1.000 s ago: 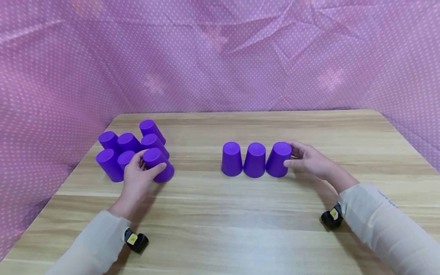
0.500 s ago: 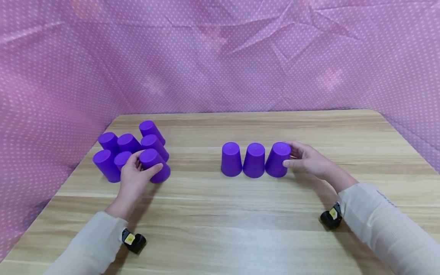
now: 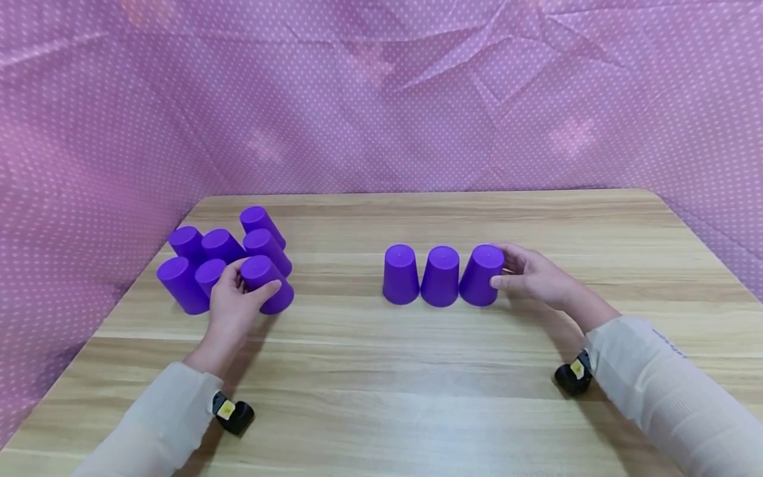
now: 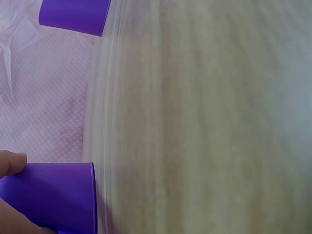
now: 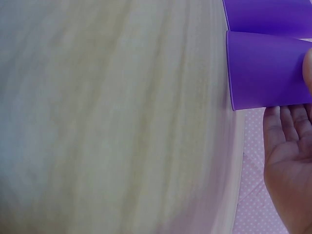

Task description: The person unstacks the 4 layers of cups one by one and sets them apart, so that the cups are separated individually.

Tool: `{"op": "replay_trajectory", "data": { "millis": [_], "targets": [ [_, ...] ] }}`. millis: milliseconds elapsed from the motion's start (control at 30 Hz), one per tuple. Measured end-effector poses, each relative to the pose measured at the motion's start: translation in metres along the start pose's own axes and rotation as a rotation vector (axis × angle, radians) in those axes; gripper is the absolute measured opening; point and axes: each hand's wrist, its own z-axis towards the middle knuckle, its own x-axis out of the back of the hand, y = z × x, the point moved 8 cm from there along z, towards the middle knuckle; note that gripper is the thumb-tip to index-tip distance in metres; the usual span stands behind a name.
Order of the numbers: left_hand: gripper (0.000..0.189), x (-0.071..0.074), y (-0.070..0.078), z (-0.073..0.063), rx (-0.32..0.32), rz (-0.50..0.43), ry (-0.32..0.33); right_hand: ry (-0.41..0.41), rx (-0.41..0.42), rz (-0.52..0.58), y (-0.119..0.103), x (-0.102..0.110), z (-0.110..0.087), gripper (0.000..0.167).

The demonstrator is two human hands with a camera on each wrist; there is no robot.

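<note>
In the head view, my left hand (image 3: pixel 231 306) grips an upside-down purple cup (image 3: pixel 271 286) at the front right of the left-hand group. The thumb lies on its near side, and the fingers pass behind it. Its rim stands at the tabletop in the left wrist view. To the right, three more purple cups stand upside down in a row, the left cup (image 3: pixel 401 275), the middle cup (image 3: pixel 440 277) and the right cup (image 3: pixel 481 277). My right hand (image 3: pixel 530 277) holds the right cup between thumb and fingers from its outer side.
Several other upside-down purple cups crowd the table's left side, among them a front-left cup (image 3: pixel 183 286), a half-hidden front cup (image 3: pixel 208 275) and a rear cup (image 3: pixel 262 226). A pink dotted cloth (image 3: pixel 381 99) hangs behind the wooden table (image 3: pixel 381 384).
My left hand has moved slightly left with its cup, and the two cups at the front left have shifted left with it. The right hand and the row of three stay put.
</note>
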Motion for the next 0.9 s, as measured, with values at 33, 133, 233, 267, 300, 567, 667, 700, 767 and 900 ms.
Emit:
{"op": "replay_trajectory", "data": {
  "millis": [33,133,233,267,300,567,667,700,767,900],
  "targets": [
    [0.070,-0.0001,0.0004,-0.0001,-0.002,0.002,-0.001,0.001,0.001,-0.003,-0.0005,0.0002,-0.0001,0.056],
    [0.070,-0.0001,0.0010,-0.0004,0.002,-0.001,-0.003,-0.001,-0.002,0.002,-0.0007,0.0001,-0.0001,0.056],
    [0.069,0.0000,0.0015,-0.0005,0.003,-0.011,-0.002,-0.004,-0.002,0.007,-0.0010,-0.0004,0.0000,0.056],
    [0.069,0.0001,0.0014,-0.0003,0.002,-0.011,-0.001,-0.005,-0.002,0.010,-0.0010,-0.0006,0.0000,0.056],
    [0.069,0.0004,0.0014,-0.0001,0.000,-0.012,0.001,-0.006,-0.002,0.012,-0.0011,-0.0007,-0.0002,0.056],
    [0.068,0.0001,0.0008,0.0012,-0.013,-0.019,0.028,0.000,-0.010,0.001,-0.0004,0.0001,-0.0002,0.056],
    [0.068,0.0008,0.0021,0.0016,-0.019,-0.047,0.048,0.001,-0.012,-0.003,-0.0002,0.0001,-0.0002,0.056],
    [0.068,0.0013,0.0025,0.0017,-0.020,-0.055,0.056,0.000,-0.012,-0.004,-0.0001,0.0001,-0.0002,0.056],
    [0.069,0.0017,0.0033,0.0020,-0.018,-0.076,0.064,-0.001,-0.013,-0.003,0.0002,0.0000,-0.0003,0.056],
    [0.070,0.0023,0.0057,0.0030,-0.018,-0.090,0.067,-0.002,-0.016,0.000,0.0007,-0.0003,-0.0004,0.056]
  ]
}}
